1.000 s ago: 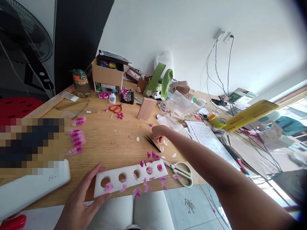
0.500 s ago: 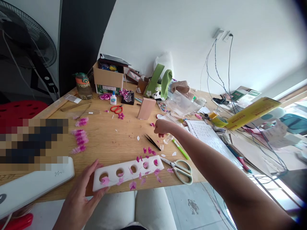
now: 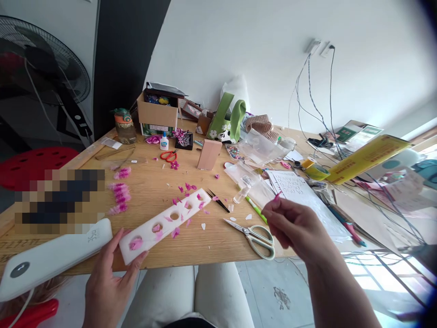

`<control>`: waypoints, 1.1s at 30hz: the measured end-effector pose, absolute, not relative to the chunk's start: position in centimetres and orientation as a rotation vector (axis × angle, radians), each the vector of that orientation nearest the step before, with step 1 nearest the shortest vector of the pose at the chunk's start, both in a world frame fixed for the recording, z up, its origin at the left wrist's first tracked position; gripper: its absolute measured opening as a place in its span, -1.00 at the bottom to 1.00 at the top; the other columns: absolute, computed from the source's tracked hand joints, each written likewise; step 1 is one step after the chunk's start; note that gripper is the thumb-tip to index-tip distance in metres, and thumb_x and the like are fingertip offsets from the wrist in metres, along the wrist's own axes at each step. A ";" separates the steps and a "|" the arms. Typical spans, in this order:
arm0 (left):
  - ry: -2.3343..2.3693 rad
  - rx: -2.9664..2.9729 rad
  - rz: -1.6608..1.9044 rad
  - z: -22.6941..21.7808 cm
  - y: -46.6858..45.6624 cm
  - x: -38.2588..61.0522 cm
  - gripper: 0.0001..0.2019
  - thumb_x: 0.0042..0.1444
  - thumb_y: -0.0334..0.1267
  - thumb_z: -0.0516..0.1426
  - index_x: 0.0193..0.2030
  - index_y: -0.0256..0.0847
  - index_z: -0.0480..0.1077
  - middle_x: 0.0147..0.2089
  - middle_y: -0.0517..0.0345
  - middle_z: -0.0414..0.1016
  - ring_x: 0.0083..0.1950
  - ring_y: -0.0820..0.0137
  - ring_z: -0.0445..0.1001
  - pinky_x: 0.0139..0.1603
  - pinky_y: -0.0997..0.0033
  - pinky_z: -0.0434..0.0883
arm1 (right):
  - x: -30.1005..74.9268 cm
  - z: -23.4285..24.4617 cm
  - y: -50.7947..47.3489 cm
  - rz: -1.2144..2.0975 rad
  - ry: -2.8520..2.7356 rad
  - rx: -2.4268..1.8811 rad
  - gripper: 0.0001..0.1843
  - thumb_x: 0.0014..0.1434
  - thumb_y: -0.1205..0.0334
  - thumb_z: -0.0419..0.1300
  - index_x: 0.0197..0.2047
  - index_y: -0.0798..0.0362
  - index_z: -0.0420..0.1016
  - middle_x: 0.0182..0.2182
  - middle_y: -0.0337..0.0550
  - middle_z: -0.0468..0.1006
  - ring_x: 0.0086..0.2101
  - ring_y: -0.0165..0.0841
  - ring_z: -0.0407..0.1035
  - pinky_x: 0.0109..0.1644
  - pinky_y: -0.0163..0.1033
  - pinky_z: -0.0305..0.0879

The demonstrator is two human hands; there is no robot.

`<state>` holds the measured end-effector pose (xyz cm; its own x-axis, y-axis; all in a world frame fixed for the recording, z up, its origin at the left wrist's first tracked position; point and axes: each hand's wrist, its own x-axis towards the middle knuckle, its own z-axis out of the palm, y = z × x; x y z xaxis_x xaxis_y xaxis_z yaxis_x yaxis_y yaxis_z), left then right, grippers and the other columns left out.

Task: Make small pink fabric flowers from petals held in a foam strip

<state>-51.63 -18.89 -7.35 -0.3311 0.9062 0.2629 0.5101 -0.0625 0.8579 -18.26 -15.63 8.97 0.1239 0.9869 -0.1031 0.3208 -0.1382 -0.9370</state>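
Note:
My left hand [image 3: 111, 273] grips the near end of a white foam strip [image 3: 164, 225] with a row of round holes, which lies slanted on the wooden table [image 3: 153, 182] with pink petals scattered on it. My right hand [image 3: 293, 228] hovers above the table's front edge, fingers pinched on a small pink petal [image 3: 277, 197]. Light green scissors [image 3: 254, 237] lie just left of that hand. Black tweezers [image 3: 218, 201] rest by the strip's far end.
Pink flower clusters [image 3: 119, 193] lie at the left. A white device [image 3: 51, 259] sits at the near left edge. A cardboard box [image 3: 157, 114], glue bottle [image 3: 164, 142], red scissors [image 3: 168, 156], wooden block [image 3: 209, 155], green bag [image 3: 228, 116], printed sheet [image 3: 300, 196] and cables crowd the back and right.
My right hand has drawn back from the middle of the table toward me, now pinching a pink petal. My left hand has swung the foam strip so its far end points away.

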 end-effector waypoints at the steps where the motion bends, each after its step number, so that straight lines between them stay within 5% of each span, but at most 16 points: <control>1: 1.926 1.585 1.338 -7.4 -18.8 -51.4 -0.32 0.06 -0.01 0.24 0.30 -0.09 0.19 0.24 -0.07 0.36 0.21 -0.02 0.38 0.21 -0.03 0.35 | -18.4 8.3 -16.6 1.052 -1.263 -1.596 -0.67 0.05 -0.02 0.31 -0.42 0.09 0.40 -0.71 -0.35 0.34 -0.76 -0.59 0.12 -0.73 -0.48 0.00; 9: 2.208 1.955 1.431 -9.5 -17.7 -50.1 -0.33 0.02 -0.03 0.29 0.24 -0.27 0.29 0.05 -0.20 0.52 0.01 0.02 0.51 0.01 0.12 0.44 | -20.8 2.8 -21.1 1.227 -1.093 -1.583 -0.63 0.09 -0.03 0.27 -0.46 0.09 0.32 -0.73 -0.35 0.34 -0.78 -0.62 0.05 -0.73 -0.50 -0.06; 22: 2.105 2.297 1.510 -8.8 -17.5 -49.7 -0.25 -0.03 -0.08 0.33 0.24 -0.43 0.24 -0.01 -0.37 0.47 0.03 -0.08 0.45 0.08 -0.11 0.38 | -23.0 -0.4 -20.5 1.243 -0.861 -1.439 -0.66 0.07 0.01 0.29 -0.46 0.10 0.34 -0.76 -0.40 0.30 -0.78 -0.65 -0.03 -0.73 -0.50 -0.18; 25: 1.984 2.335 1.775 -8.6 -19.5 -49.8 -0.22 -0.13 -0.20 0.39 0.24 -0.34 0.26 -0.08 -0.22 0.48 -0.10 0.06 0.48 -0.10 0.06 0.46 | -23.4 -0.8 -20.2 1.238 -0.795 -1.396 -0.66 0.06 0.02 0.31 -0.45 0.11 0.35 -0.77 -0.43 0.26 -0.78 -0.66 -0.06 -0.72 -0.49 -0.25; 28: 1.552 2.396 1.885 -7.5 -21.8 -48.9 -0.42 -0.14 -0.34 0.39 0.08 -0.22 0.39 -0.24 0.05 0.46 -0.32 0.32 0.44 -0.36 0.35 0.44 | -24.1 -0.9 -20.1 1.262 -0.780 -1.380 -0.65 0.05 0.01 0.32 -0.45 0.10 0.34 -0.77 -0.44 0.25 -0.78 -0.67 -0.08 -0.71 -0.49 -0.26; 33: 1.190 2.228 1.669 -4.4 -22.0 -44.0 -0.66 0.05 -0.56 0.21 -0.03 -0.22 0.42 -0.16 0.03 0.50 -0.10 0.28 0.46 -0.13 0.28 0.47 | -25.5 -0.7 -20.4 1.243 -0.868 -1.417 -0.64 0.07 -0.02 0.29 -0.46 0.10 0.34 -0.74 -0.41 0.27 -0.77 -0.64 -0.01 -0.69 -0.47 -0.19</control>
